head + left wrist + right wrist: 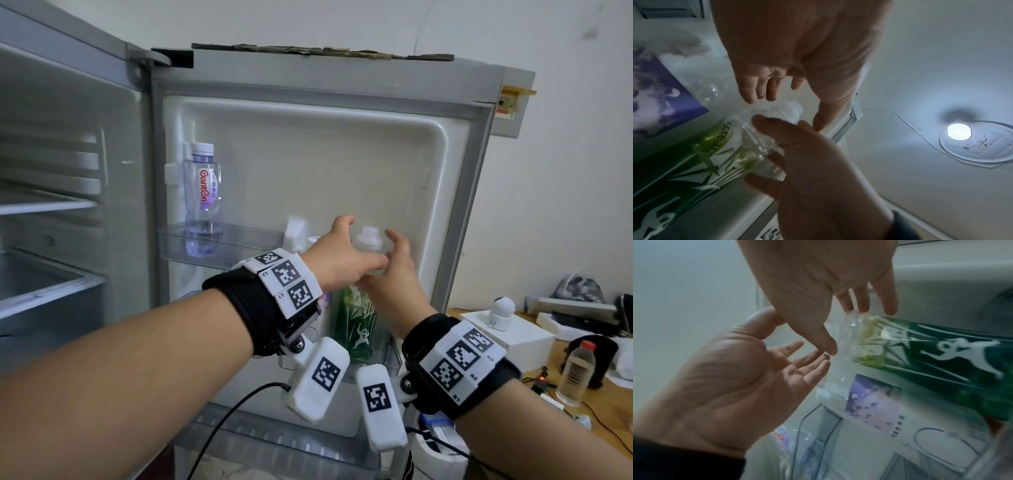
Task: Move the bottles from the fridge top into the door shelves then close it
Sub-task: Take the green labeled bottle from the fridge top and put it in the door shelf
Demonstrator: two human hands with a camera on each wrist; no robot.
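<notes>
Both hands are spread and hold nothing: the left hand (337, 255) and right hand (399, 274) flank the neck of the green-labelled bottle (356, 318), fingers straight. That bottle stands in the lower door shelf (390, 356), below and right of the Ganten water bottle (202, 198). Placing looks finished here; I judge the next move is clearing the hands and swinging the fridge door (342, 164) closed.

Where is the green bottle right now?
In the head view, the green bottle stands in the lower door shelf of the open fridge, its neck between the left hand and right hand.
</notes>
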